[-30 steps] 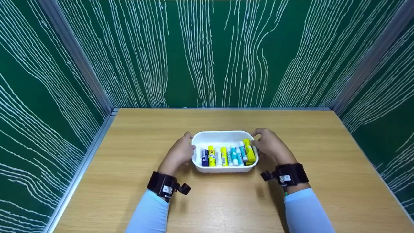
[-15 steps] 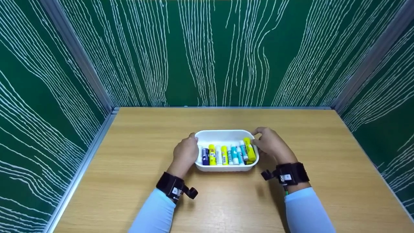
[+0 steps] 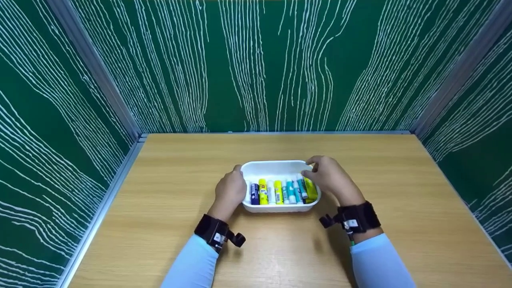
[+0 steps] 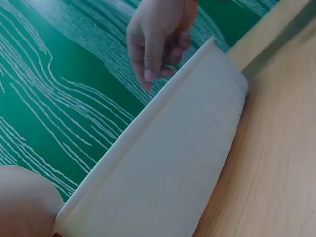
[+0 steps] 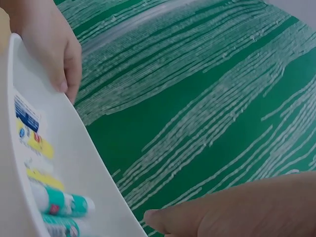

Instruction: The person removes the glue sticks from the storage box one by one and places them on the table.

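A white plastic tray [image 3: 276,208] sits mid-table with a row of glue sticks in it. From the left come a dark blue stick [image 3: 255,194], a yellow one [image 3: 263,192], then white, yellow and teal-and-white ones. Another yellow stick [image 3: 311,190] lies at the right end. My left hand [image 3: 231,188] grips the tray's left end; the right wrist view shows its fingers [image 5: 72,74] over the rim. My right hand [image 3: 331,176] hovers over the right end, holding nothing, thumb and forefinger apart. In the left wrist view this hand [image 4: 160,39] hangs above the rim, fingers loosely bent.
The wooden table [image 3: 272,248] extends around the tray. Green panels [image 3: 276,80] with wavy white lines enclose it at the back and both sides, joined by metal corner posts [image 3: 96,68]. Both wrists carry black straps [image 3: 212,231] with small cameras.
My left hand has moved right and closed over the tray's left rim, and the tray has shifted slightly right. My right hand has left the right rim and moved inward over the sticks.
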A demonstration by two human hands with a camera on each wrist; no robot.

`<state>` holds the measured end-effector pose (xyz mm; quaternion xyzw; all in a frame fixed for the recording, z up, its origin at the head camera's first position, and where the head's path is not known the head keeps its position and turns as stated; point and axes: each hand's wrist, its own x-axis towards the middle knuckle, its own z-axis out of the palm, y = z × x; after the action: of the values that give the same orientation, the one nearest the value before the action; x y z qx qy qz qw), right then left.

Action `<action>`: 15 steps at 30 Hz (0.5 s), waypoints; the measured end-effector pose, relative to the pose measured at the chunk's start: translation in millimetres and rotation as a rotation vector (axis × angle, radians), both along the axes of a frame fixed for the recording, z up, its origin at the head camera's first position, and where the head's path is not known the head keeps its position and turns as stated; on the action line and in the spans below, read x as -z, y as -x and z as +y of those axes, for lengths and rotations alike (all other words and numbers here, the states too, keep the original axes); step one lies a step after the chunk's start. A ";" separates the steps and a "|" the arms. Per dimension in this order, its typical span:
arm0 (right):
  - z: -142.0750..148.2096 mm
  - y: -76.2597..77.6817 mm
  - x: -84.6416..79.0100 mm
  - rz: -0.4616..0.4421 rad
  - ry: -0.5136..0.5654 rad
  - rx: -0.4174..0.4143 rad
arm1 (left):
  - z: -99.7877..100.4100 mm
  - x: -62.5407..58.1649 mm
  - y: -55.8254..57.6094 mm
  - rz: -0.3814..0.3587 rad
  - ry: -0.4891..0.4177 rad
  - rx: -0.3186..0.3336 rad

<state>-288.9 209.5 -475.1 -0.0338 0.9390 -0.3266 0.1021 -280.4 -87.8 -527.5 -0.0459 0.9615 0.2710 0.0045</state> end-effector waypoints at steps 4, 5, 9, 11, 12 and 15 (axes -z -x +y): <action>-17.3 -4.8 -0.1 -0.008 -0.036 -0.033 | 0.2 -1.7 -0.3 -0.010 0.018 0.005; -21.5 -5.8 0.9 -0.008 -0.049 -0.044 | 0.2 -1.9 -0.5 -0.009 0.021 0.005; -35.4 -7.5 7.6 -0.004 -0.092 -0.079 | 0.6 -2.9 -1.1 -0.004 0.018 0.001; -40.2 -7.7 11.5 -0.006 -0.106 -0.090 | 1.0 -3.1 -0.9 -0.002 0.019 0.000; -42.1 -7.7 13.4 -0.009 -0.112 -0.093 | 1.1 -3.2 -0.8 -0.003 0.022 -0.001; -46.3 -7.3 18.3 -0.010 -0.120 -0.101 | 1.6 -3.5 -0.3 -0.006 0.030 0.000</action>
<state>-281.6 163.2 -493.4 -0.0732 0.9536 -0.2642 0.1248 -280.1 -86.2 -524.1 -0.0466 0.9654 0.2565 0.0066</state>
